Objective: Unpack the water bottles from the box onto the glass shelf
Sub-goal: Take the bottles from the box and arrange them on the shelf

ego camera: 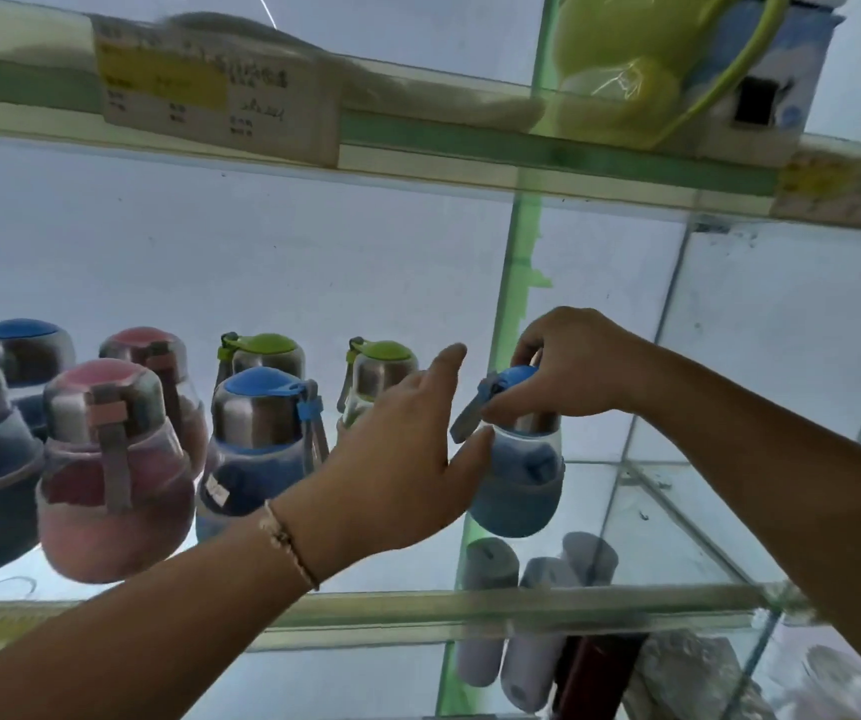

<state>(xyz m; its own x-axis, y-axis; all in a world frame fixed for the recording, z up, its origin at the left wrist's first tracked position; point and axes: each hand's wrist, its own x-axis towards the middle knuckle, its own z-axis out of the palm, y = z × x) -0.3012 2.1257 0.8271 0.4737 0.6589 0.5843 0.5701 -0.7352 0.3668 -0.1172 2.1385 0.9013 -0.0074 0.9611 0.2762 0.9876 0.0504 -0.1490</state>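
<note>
A blue water bottle (519, 480) with a steel collar and a grey strap stands on the glass shelf (652, 532), at the right end of the row. My right hand (568, 363) grips its blue lid from above. My left hand (407, 454) is spread open against the bottle's left side, the thumb touching its sleeve. Left of it stand several more bottles: a blue one (257, 439), a pink one (111, 470), two green-lidded ones (379, 374) behind, and more blue and pink ones at the far left. No box is in view.
An upper glass shelf (470, 142) with a price label (210, 90) and a green jug (641, 59) hangs overhead. A green glass divider (516, 283) stands behind the held bottle. Below the shelf, white cylinders (491, 574) and a dark red one show through the glass.
</note>
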